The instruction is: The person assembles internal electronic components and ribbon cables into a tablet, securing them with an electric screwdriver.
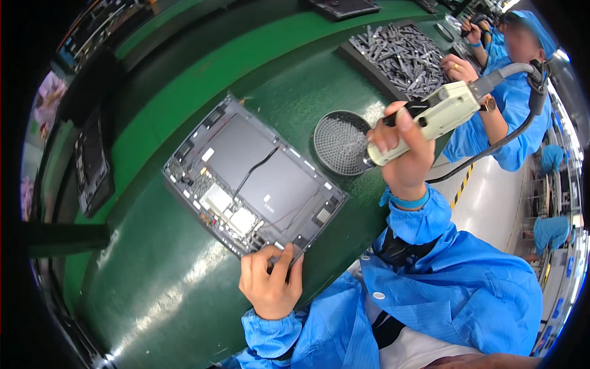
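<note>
An opened tablet (pixel 270 178) lies on the green bench, its grey battery area and circuit board exposed. A black cable (pixel 255 171) crosses it. My left hand (pixel 271 280) grips the tablet's near edge with bent fingers, thumb side close to the lower corner. In my right hand (pixel 405 150) is a pale electric screwdriver (pixel 437 117), my fingers wrapped round its body. Its front end points down-left at the rim of a round black dish (pixel 341 140) with a gridded plate and small shiny bits, likely screws. The screwdriver's tip is hard to make out.
A dark tray (pixel 399 58) heaped with grey strip-like parts stands farther back. Another person (pixel 507 74) in blue works beyond it at the right. The screwdriver's cable (pixel 516 132) loops at the right. Another opened device (pixel 92 163) rests at the left.
</note>
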`<state>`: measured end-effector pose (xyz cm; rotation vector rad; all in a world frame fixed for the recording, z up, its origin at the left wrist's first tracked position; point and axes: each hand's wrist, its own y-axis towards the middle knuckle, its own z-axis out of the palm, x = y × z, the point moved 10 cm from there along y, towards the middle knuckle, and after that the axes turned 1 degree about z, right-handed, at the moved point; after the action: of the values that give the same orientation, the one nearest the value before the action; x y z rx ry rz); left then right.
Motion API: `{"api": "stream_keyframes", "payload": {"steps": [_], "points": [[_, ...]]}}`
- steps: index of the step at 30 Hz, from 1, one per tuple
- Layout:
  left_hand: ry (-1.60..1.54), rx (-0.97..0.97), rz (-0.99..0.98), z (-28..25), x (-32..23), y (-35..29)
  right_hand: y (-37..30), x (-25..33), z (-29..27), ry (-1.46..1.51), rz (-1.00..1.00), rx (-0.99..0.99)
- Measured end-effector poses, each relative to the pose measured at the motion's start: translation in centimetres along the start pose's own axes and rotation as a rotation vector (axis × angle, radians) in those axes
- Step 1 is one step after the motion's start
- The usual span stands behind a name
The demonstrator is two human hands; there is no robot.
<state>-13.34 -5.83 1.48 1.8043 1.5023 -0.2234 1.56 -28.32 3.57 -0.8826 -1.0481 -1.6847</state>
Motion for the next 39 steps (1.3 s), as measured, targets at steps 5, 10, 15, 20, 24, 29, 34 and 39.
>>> {"api": "stream_keyframes", "payload": {"steps": [5, 10, 15, 20, 24, 29, 34, 39], "points": [[-0.001, 0.042, -0.026, 0.6, 0.2, 0.2, 0.2, -0.6, -0.2, 0.017, -0.013, -0.001], [0.004, 0.046, -0.044, 0.6, 0.3, 0.1, 0.2, -1.4, 0.4, 0.001, 0.054, -0.002], [-0.004, 0.051, -0.054, 0.5, 0.3, 0.3, 0.1, -2.1, 0.4, -0.016, 0.067, 0.02], [-0.01, 0.051, -0.061, 0.4, 0.4, 0.3, 0.1, -2.0, 0.6, -0.036, 0.064, 0.015], [0.018, 0.01, -0.022, 0.1, 0.4, 0.4, 0.1, -2.1, 0.5, -0.023, 0.054, -0.015], [0.005, 0.021, -0.028, 0.1, 0.3, 0.4, 0.1, -2.3, 0.9, -0.043, 0.055, 0.061], [-0.079, -0.004, 0.031, -1.2, 0.2, 0.3, -0.2, -2.0, 0.9, -0.057, 0.04, 0.029], [0.084, -0.227, -0.263, -4.2, 4.7, -2.4, 0.0, -1.4, -0.2, 0.191, -0.01, 0.022]]}}
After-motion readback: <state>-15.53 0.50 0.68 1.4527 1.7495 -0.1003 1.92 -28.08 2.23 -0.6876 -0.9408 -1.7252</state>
